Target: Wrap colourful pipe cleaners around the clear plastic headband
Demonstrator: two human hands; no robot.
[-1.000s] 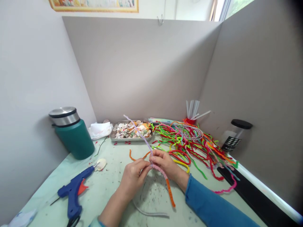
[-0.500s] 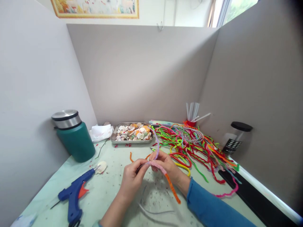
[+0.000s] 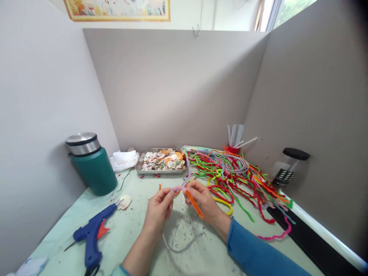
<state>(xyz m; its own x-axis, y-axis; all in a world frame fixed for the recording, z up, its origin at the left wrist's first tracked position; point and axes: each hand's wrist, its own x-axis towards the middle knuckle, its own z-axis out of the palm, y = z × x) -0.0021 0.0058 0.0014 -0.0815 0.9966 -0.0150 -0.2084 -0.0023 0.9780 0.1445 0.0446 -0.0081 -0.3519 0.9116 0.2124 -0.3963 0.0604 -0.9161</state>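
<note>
Chenille-wrapped cord (image 3: pixel 178 188) is held above the pale green surface (image 3: pixel 135 234), between left hand (image 3: pixel 157 209) and right hand (image 3: pixel 207 201). Fingers (image 3: pixel 167 198) of both pinch it closely. Should either pinch slacken, the lilac pipe cleaner (image 3: pixel 188 168), its free end standing loose, could uncoil.

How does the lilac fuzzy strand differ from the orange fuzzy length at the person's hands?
The lilac fuzzy strand looks thinner than the orange fuzzy length. The lilac strand curves upward in the picture, while the orange length slants downward, nearly straight. Both look fuzzy, and both extend from near the right hand's fingertips.
</note>
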